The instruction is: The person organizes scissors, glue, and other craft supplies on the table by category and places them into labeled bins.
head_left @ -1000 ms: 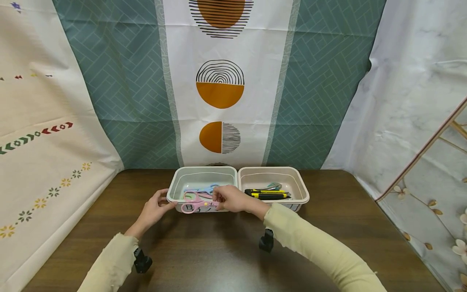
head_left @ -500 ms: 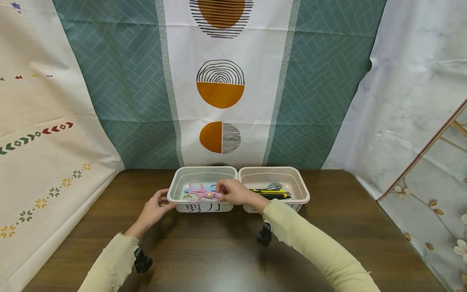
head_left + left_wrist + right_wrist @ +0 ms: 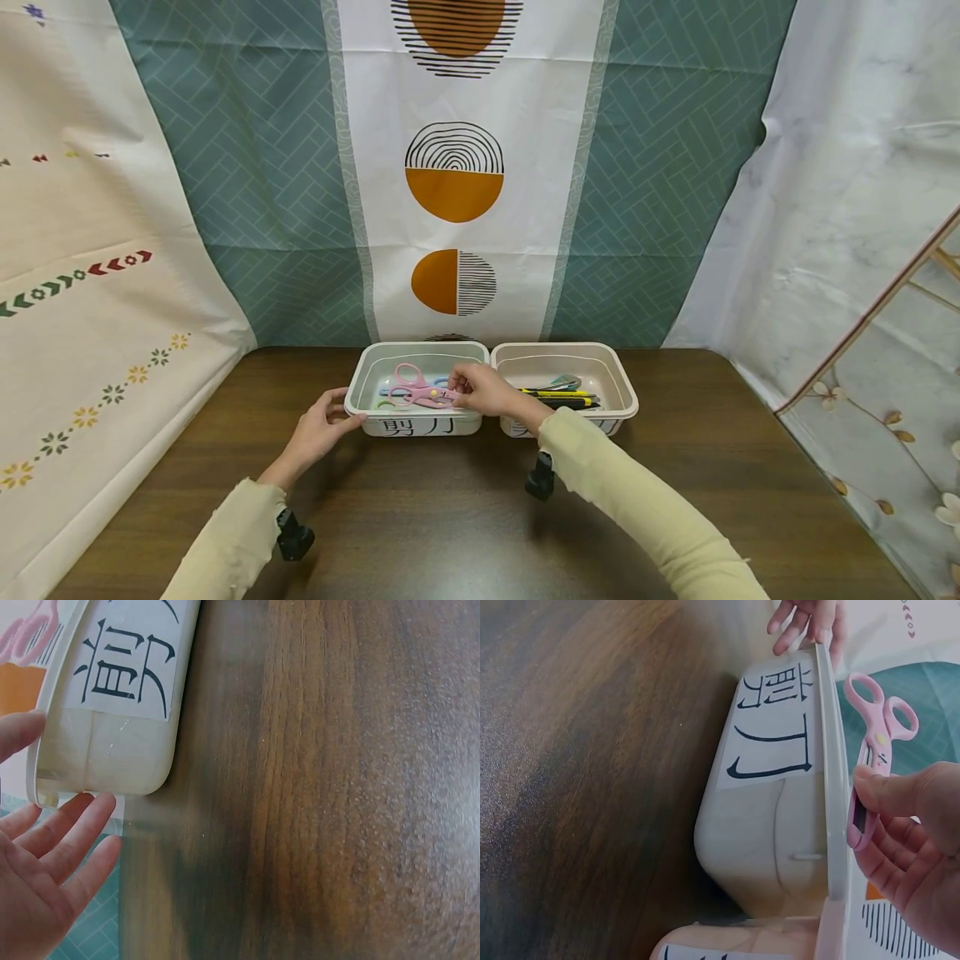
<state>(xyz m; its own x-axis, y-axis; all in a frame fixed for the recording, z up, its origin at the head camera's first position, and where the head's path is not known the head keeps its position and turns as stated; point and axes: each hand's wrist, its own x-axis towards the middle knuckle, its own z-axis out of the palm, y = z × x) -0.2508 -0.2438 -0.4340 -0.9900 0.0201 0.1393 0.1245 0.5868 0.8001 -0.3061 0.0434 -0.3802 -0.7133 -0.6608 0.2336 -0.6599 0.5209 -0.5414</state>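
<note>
A pair of pink scissors (image 3: 412, 392), handles pointing left, is over the left bin (image 3: 468, 427). My right hand (image 3: 476, 390) pinches their blade end between thumb and fingers. In the right wrist view, the scissors (image 3: 879, 735) are just above the rim and their blades are together. My left hand (image 3: 320, 427) is at the bin's front left corner. In the left wrist view, its thumb (image 3: 21, 733) lies at the rim and its mostly straight fingers (image 3: 86, 825) are along the end wall. Blue handles (image 3: 441, 382) show inside the bin, partly hidden by the pink scissors.
A beige bin (image 3: 626, 390) stands against the left one on its right, holding yellow-and-black utility knives (image 3: 562, 403). Both bins carry white front labels with black characters. They stand at the back of the brown wooden table (image 3: 450, 517), before a patterned cloth (image 3: 292, 183).
My right hand has carried the pink scissors from in front of the bin's front wall, back and slightly right, over its inside. My left hand stays at the corner.
</note>
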